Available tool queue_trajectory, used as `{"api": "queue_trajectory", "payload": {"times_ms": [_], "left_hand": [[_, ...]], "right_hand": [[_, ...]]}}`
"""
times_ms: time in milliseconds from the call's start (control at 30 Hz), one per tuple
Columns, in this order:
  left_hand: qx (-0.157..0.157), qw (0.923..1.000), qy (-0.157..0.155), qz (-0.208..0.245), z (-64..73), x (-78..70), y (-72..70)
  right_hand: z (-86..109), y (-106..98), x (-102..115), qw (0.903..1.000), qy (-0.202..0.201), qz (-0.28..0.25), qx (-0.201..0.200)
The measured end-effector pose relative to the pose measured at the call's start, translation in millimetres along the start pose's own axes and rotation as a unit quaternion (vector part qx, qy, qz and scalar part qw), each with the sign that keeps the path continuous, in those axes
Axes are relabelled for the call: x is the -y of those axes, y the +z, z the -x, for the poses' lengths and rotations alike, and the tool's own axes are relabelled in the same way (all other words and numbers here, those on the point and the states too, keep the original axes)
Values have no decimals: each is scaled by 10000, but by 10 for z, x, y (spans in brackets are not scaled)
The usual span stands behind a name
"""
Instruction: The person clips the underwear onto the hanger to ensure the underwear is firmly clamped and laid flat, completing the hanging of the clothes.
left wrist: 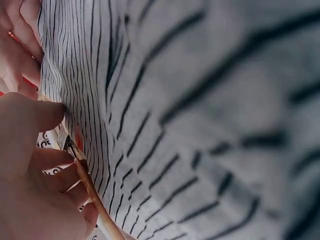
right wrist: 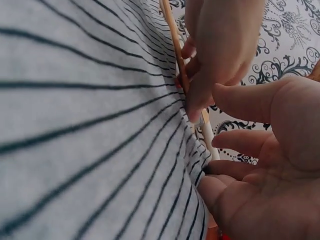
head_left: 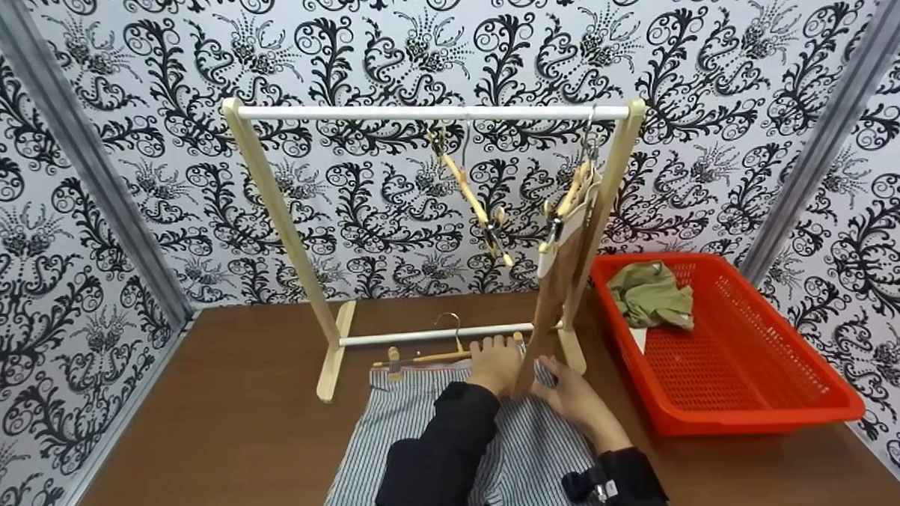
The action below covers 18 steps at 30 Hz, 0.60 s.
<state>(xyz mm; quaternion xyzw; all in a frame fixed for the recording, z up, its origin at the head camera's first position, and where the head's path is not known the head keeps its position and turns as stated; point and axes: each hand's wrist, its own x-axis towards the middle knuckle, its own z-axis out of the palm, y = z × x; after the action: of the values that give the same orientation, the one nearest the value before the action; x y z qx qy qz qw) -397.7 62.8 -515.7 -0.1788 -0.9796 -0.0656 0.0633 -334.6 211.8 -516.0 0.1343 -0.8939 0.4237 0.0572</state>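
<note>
Striped shorts (head_left: pixel 396 420) lie on the brown table, waistband toward the rack. A wooden clip hanger (head_left: pixel 435 357) lies along the waistband, its left clip (head_left: pixel 394 365) over the cloth. My left hand (head_left: pixel 496 365) holds the hanger near its right clip; in the left wrist view its thumb (left wrist: pixel 47 116) lies by the clip and its fingers bend behind the bar. My right hand (head_left: pixel 575 400) touches the waistband's right corner with its fingertips, thumb apart from the cloth in the right wrist view. A hanging brown garment (head_left: pixel 549 302) partly covers the space between the hands.
A wooden rack with a white rail (head_left: pixel 355 112) stands behind the shorts. From it hang a bare clip hanger (head_left: pixel 466 192) and, at the right, another hanger (head_left: pixel 574 192) bearing the brown garment. A red basket (head_left: pixel 730 348) at the right contains an olive cloth (head_left: pixel 650 295).
</note>
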Motion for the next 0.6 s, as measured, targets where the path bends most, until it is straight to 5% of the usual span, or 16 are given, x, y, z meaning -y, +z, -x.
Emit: {"api": "queue_trajectory", "payload": {"times_ms": [167,367,500,600], "left_hand": [[-54,9995,-226,191,-91,30,131],[-219,9975,-326,585,-197,82,219],[-310,9921,-226,1196,-235,122,201],[-524,9810,-110,1866,-222,151,158]], "right_hand": [[14,46,36,9982,437,-393,82],[21,50,55,9976,400,-564,-98],[4,26,33,9919,749,-973,-322],[-13,11,11,9868,947,-1123,-685]]}}
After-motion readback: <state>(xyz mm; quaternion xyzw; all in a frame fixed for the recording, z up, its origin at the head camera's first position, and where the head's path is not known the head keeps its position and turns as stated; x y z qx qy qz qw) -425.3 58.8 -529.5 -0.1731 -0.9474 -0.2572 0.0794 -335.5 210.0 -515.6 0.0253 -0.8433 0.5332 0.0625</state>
